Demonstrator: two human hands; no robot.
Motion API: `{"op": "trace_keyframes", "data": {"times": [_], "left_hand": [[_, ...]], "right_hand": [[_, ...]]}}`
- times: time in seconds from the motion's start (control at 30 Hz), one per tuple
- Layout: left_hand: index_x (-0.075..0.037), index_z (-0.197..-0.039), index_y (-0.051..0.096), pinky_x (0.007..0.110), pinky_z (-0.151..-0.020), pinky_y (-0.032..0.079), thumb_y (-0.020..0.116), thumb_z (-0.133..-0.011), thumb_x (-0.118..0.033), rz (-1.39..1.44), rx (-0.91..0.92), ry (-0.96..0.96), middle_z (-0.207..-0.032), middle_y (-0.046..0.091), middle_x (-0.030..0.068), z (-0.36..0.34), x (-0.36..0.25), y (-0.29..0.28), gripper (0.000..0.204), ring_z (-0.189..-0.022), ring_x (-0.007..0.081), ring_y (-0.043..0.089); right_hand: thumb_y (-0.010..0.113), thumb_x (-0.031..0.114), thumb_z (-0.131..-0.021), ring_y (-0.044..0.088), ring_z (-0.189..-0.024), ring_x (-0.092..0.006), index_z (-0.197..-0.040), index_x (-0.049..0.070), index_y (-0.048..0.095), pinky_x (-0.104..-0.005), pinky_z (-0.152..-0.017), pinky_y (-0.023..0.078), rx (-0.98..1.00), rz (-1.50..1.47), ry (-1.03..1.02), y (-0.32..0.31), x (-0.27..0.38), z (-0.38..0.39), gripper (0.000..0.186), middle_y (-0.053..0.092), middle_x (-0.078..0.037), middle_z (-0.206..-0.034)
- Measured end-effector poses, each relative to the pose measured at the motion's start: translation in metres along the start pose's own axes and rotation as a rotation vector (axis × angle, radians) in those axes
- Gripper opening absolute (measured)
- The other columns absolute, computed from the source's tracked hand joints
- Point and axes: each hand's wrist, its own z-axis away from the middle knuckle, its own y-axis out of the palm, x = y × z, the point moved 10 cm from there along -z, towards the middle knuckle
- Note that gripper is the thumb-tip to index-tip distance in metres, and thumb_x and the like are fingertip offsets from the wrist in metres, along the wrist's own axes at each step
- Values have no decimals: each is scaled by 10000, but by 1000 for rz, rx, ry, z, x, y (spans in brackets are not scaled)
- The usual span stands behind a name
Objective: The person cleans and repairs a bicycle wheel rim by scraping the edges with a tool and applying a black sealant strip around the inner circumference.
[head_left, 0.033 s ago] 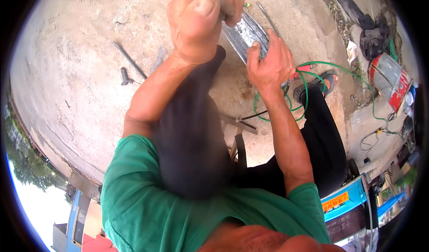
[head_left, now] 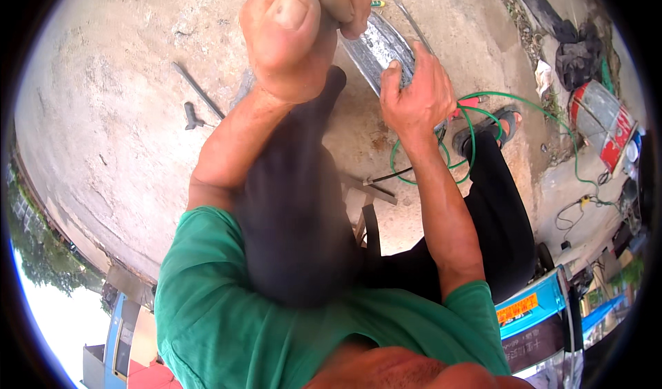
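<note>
My left hand is raised close to the view, curled into a fist with its thumb on top. Whatever it holds, if anything, is hidden by the fingers. Below it lies a long curved grey piece, with a scuffed silvery-white middle and darker ridged sides; its exact kind is unclear. My right hand grips this piece at its near right part, thumb on the face and fingers along the right edge. The piece's near end is covered by that hand.
A grey bar lies beyond the right hand. Green hose loops by my sandalled foot. At left on the concrete are a dark bar and a black-handled tool. A red-and-grey container stands at far right.
My left hand has shifted slightly to the left and appears a little larger. The right hand and the curved piece stay nearly in place.
</note>
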Motion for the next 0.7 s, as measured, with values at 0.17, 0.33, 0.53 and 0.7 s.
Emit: {"op": "trace_keyframes", "data": {"times": [0.17, 0.33, 0.53, 0.7], "left_hand": [[-36, -787, 483, 408, -733, 460, 397, -980, -285, -480, -85, -339, -782, 576, 116, 20, 74, -43, 327, -719, 237, 521], [-14, -794, 519, 391, -679, 445, 401, -977, -255, -94, 38, -6, -742, 586, 129, -33, -2, -35, 325, -657, 243, 524], [-11, -809, 503, 396, -728, 450, 441, -961, -247, -418, -43, -372, -779, 573, 163, 32, 84, -44, 287, -709, 248, 509], [-17, -803, 492, 412, -705, 427, 430, -981, -330, 163, 106, -92, -762, 539, 142, -12, 0, -25, 366, -706, 241, 482]], "right_hand": [[685, 211, -790, 650, -777, -368, -1140, 28, 665, -488, -689, 509, -26, -4, -26, -2, 4, -4, 396, 672, -144, -898], [670, 200, -793, 642, -760, -380, -1146, 21, 661, -484, -668, 497, -25, -29, -33, -4, -5, -3, 395, 671, -154, -893], [667, 208, -800, 649, -764, -378, -1161, 18, 665, -475, -667, 497, -7, -52, -40, -9, -8, 0, 408, 675, -156, -894], [665, 210, -807, 657, -769, -375, -1167, 17, 664, -467, -682, 509, 7, -49, -36, -17, -17, 15, 408, 677, -161, -887]]}}
